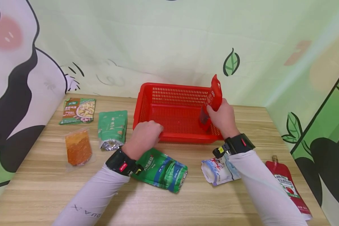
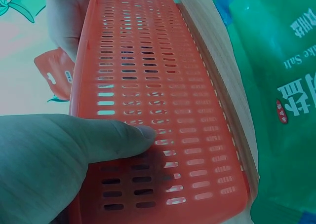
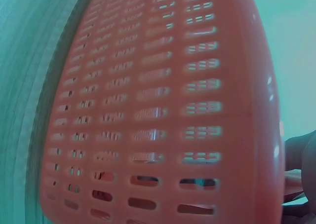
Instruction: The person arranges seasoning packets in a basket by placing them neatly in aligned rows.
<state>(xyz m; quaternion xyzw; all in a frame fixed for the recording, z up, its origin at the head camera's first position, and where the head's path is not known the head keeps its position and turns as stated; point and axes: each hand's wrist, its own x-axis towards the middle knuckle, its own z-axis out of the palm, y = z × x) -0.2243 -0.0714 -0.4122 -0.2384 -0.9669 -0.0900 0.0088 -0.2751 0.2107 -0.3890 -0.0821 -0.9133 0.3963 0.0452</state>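
Note:
A red perforated plastic basket (image 1: pixel 172 137) stands on the wooden table toward the wall. My left hand (image 1: pixel 145 137) grips its near rim at the left; in the left wrist view the thumb (image 2: pixel 118 140) lies flat against the outer wall, fingers hidden behind the rim. At the basket's right end my right hand (image 1: pixel 222 118) holds a red pouch (image 1: pixel 213 95) upright, its lower end down inside the basket. Only a bit of the right hand's fingers (image 3: pixel 301 160) shows past the rim in the right wrist view. A green salt pouch (image 1: pixel 161 169) lies below my left hand.
To the left lie a brown-and-green food packet (image 1: pixel 78 110), a green pouch (image 1: pixel 112 125) and a clear bag of orange seasoning (image 1: pixel 78 147). A white-and-blue spouted pouch (image 1: pixel 218 171) lies under my right wrist, a red ketchup pouch (image 1: pixel 288 186) farther right. A printed cloth wall (image 1: pixel 169 47) rises behind.

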